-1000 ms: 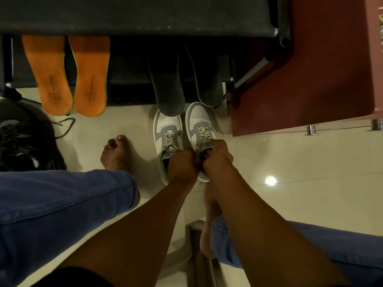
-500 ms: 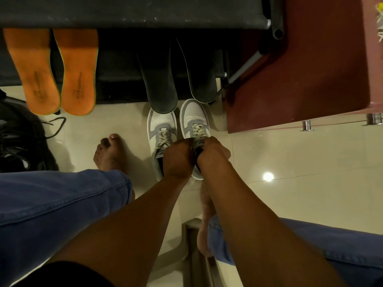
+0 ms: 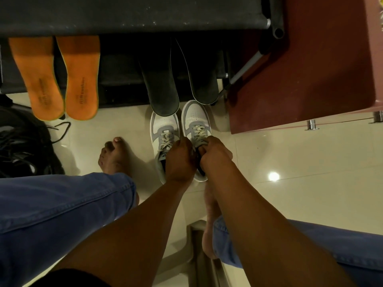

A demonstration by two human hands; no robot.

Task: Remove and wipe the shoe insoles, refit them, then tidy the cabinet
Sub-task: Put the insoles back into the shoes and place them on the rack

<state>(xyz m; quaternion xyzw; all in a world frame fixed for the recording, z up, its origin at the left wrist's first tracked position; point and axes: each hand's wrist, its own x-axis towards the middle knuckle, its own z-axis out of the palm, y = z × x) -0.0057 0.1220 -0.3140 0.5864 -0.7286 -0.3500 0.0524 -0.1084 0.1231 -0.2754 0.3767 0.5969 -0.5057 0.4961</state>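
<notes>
A pale glossy tiled floor carried everything. Two white-and-grey sneakers stood side by side on it near its far edge, toes toward a dark rack. Two orange insoles and two dark insoles leaned against the rack, lower ends on the floor. A black tangle of laces and shoes lay at the left edge; a reddish cabinet stood at the far right corner

A home, likely an entryway: glossy cream tiled floor, black fabric shoe rack at 12 o'clock, red-brown cabinet at 2 o'clock.
</notes>
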